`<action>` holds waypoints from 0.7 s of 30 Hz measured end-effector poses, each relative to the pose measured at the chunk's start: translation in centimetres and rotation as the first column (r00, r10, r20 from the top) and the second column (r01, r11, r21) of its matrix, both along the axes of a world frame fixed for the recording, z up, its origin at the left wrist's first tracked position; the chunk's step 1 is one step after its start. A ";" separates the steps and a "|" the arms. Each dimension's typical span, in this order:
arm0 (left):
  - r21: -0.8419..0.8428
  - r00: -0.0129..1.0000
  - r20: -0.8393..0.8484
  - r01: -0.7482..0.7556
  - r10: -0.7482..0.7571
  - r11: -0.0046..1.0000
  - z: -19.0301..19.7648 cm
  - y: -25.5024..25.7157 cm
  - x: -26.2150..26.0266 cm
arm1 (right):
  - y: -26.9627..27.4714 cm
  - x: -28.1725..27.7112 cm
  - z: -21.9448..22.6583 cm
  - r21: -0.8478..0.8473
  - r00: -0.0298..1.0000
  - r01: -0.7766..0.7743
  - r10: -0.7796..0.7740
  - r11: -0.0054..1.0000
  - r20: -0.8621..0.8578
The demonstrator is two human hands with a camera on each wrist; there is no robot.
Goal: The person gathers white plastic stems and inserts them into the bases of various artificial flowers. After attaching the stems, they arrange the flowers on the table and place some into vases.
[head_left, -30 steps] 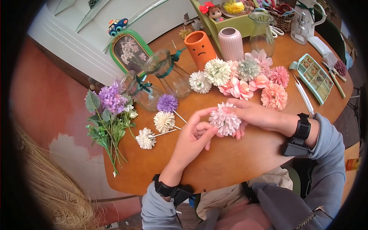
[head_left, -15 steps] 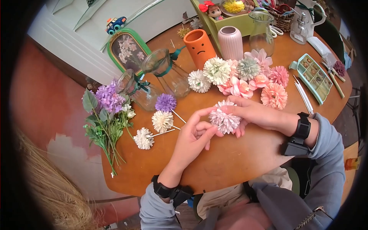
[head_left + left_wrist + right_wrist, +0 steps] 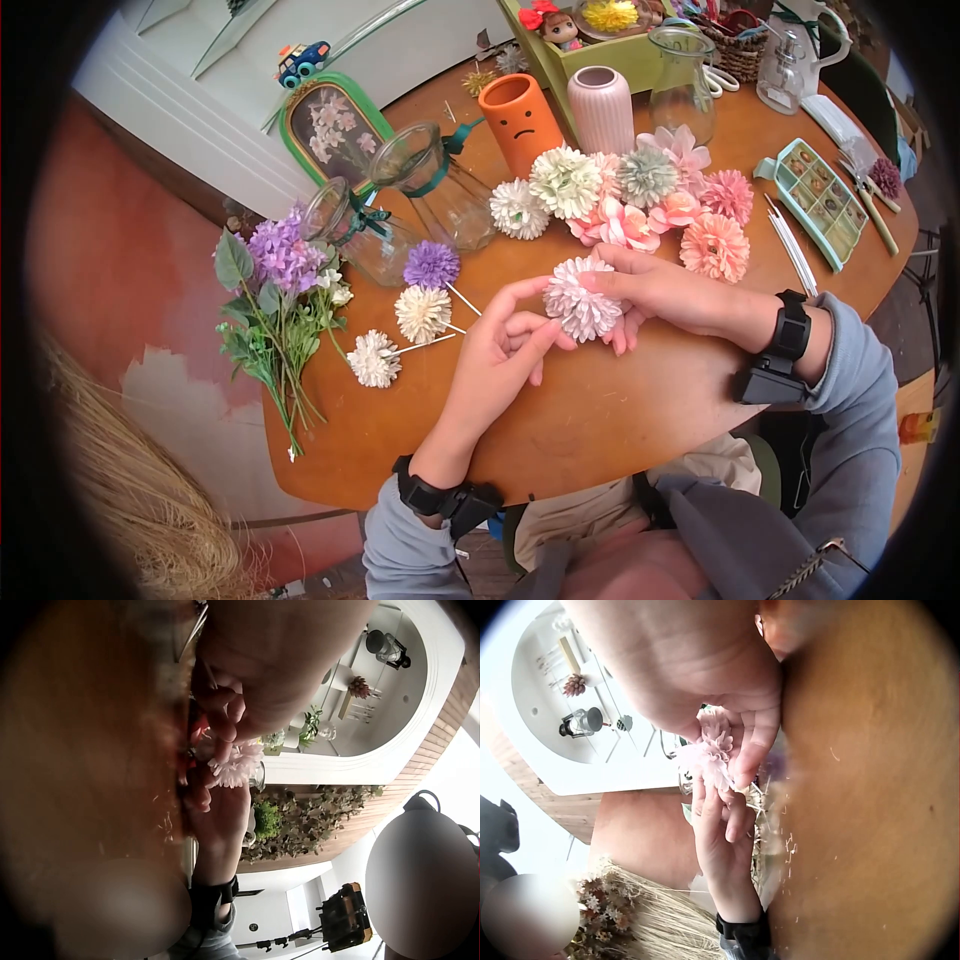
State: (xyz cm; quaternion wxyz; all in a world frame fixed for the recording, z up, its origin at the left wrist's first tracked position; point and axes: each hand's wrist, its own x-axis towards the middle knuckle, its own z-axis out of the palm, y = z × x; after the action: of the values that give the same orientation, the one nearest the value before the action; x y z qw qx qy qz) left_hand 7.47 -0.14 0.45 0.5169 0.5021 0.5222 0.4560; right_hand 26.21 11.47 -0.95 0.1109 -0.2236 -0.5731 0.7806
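Observation:
A pale pink artificial flower head [image 3: 583, 300] is held over the front part of the table, petals facing up in the head view. My right hand [image 3: 665, 290] grips it from the right, thumb across the petals and the other fingers underneath. From the left, my left hand [image 3: 500, 355] pinches its edge, the index finger at the upper rim and the thumb lower down. In the right wrist view the fingertips of both hands meet around the flower's ruffled underside. Left of my left hand lie a purple flower [image 3: 432, 265], a cream flower [image 3: 423, 313] and a white flower [image 3: 374, 359] on white sticks.
Several loose flower heads [image 3: 715, 250] lie beyond my right hand. Behind them stand an orange vase [image 3: 520, 125], a pink ribbed vase [image 3: 602, 110] and glass vases [image 3: 430, 190]. White sticks [image 3: 792, 245] and a compartment box [image 3: 818, 205] lie right; a leafy bunch [image 3: 285, 310] lies left.
The pale pink flower has tilted and shifted slightly up and left between my fingers. My left thumb and fingers have moved a little along its edge; my right hand keeps its grip.

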 end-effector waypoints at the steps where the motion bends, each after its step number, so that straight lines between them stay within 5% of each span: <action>1: 0.002 1.000 0.003 -0.001 0.001 1.000 0.0 0.0 0.0 | 0.0 0.0 0.0 -0.005 1.000 -0.002 0.002 1.000 -0.001; 12: -0.016 0.998 -0.043 -0.053 0.052 0.998 -0.2 0.1 -0.2 | 0.0 -0.1 0.4 -0.020 0.999 0.030 -0.031 0.999 -0.021; 21: -0.071 0.998 -0.024 0.061 -0.063 0.996 -0.7 0.1 -0.3 | 0.1 -0.4 -1.1 0.149 0.986 -0.157 0.162 0.976 -0.023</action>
State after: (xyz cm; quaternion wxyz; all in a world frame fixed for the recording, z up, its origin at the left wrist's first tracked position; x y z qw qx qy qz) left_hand 7.22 -0.04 -0.23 0.5414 0.5052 0.5289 0.4145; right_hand 25.85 11.60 -2.05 0.0738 -0.1546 -0.6429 0.7466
